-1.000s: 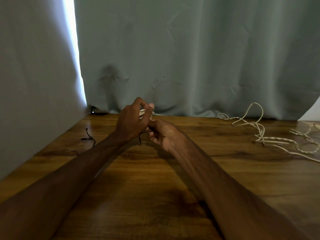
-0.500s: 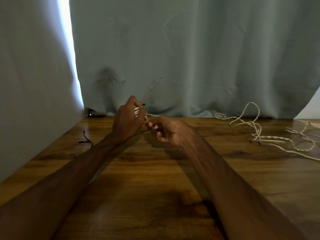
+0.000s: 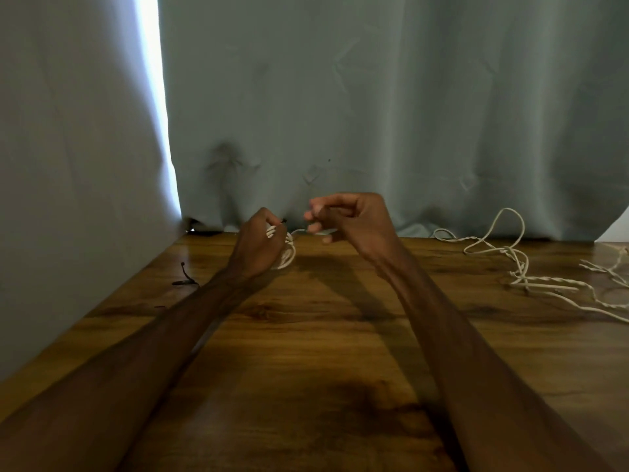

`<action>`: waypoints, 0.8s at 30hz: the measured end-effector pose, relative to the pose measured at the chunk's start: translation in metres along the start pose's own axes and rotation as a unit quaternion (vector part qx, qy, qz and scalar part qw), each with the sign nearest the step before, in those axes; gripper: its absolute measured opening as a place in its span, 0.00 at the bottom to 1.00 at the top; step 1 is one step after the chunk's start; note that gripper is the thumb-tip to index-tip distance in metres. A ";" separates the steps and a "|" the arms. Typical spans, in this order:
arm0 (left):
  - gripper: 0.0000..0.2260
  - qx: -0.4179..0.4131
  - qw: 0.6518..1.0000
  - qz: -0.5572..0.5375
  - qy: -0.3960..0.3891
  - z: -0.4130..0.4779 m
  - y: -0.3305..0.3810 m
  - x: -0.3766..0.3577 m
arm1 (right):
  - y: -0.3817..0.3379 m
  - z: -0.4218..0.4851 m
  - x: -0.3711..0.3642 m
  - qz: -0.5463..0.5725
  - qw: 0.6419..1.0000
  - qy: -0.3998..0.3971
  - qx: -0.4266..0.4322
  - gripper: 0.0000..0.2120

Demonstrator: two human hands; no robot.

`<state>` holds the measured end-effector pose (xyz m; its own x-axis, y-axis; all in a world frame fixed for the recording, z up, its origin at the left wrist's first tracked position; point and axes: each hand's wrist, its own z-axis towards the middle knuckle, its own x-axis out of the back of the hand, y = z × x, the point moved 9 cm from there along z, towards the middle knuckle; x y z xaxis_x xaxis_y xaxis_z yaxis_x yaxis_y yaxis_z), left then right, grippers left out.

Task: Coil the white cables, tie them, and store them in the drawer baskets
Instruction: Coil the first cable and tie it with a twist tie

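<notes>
Coil (image 3: 288, 258) of white cable is gripped in the curled left hand (image 3: 257, 247) above the table (image 3: 340, 352), while its loose end (image 3: 299, 230) is pinched by the right hand (image 3: 354, 223), other cables (image 3: 507, 249) being laid well apart at right.

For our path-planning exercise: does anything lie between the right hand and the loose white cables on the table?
Nothing visible does. Only bare table lies between the right hand, which pinches a strand from the coil gripped by the left hand, and the loose white cables. The black tie lies far left.
</notes>
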<state>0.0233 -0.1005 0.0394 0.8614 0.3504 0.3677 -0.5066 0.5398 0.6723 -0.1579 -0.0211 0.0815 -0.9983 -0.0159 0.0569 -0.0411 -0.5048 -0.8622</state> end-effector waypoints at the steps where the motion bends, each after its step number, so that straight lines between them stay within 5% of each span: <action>1: 0.03 0.014 0.999 -0.025 -0.020 -0.001 -0.001 -0.006 | -0.007 0.000 0.008 -0.061 0.997 0.029 0.043 0.08; 5: 0.06 0.083 0.974 -0.165 -0.129 -0.017 0.002 -0.032 | -0.037 -0.001 0.034 -0.265 0.943 0.100 0.176 0.10; 12: 0.08 0.144 0.912 -0.296 -0.244 -0.040 0.023 -0.066 | -0.011 -0.001 0.050 0.004 1.000 0.012 -0.020 0.14; 16: 0.08 0.146 0.894 -0.336 -0.258 -0.045 0.031 -0.069 | -0.006 0.000 0.060 0.070 0.994 0.078 -0.037 0.20; 19: 0.13 0.139 0.888 -0.342 -0.273 -0.048 0.040 -0.071 | -0.005 0.001 0.069 0.044 0.990 0.131 -0.019 0.15; 24: 0.21 0.151 0.885 -0.353 -0.262 -0.050 0.046 -0.074 | 0.005 0.006 0.066 0.065 0.994 0.085 -0.013 0.11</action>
<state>-0.0653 -0.0639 0.0111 0.8982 -0.4392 -0.0185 0.1298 0.2250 0.9657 -0.2235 -0.0298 0.0840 -0.9880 0.0673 -0.1390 0.0893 -0.4851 -0.8699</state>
